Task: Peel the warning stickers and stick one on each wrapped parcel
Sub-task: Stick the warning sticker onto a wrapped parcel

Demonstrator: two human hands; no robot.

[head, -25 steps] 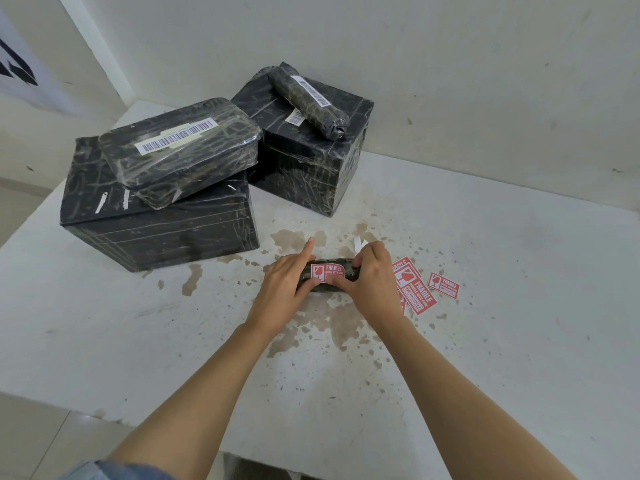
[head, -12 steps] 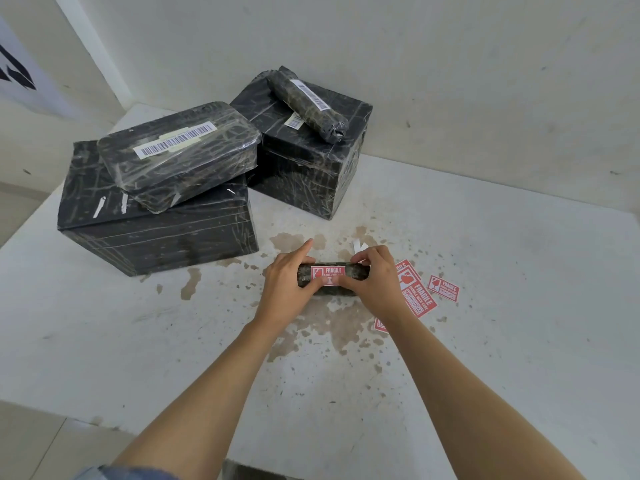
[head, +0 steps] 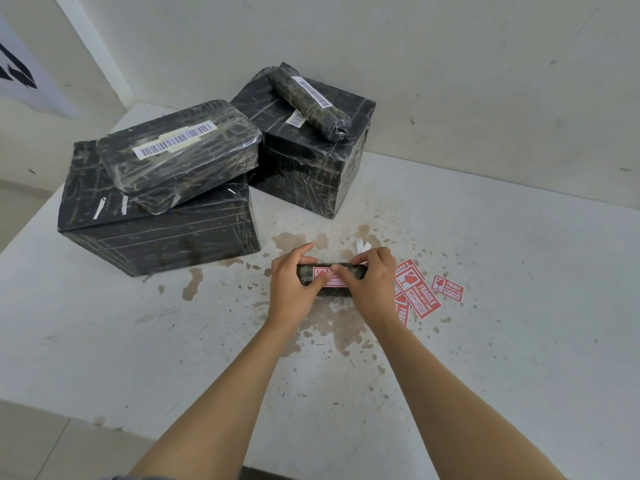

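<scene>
Head view: small black film-wrapped cylindrical parcel (head: pixel 305 273) lies on stained white table (head: pixel 485 341), long axis left-right. Grip: left hand (head: pixel 294 285) curled round left end, right hand (head: pixel 372 285) round right end; thumbs (head: pixel 323 279) press red fragile sticker (head: pixel 318 271) onto parcel top.

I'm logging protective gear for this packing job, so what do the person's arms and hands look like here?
Both forearms are bare, with no sleeves reaching them. The left hand and right hand wear no gloves, and no rings, watch or bracelet show from the head camera.
</scene>
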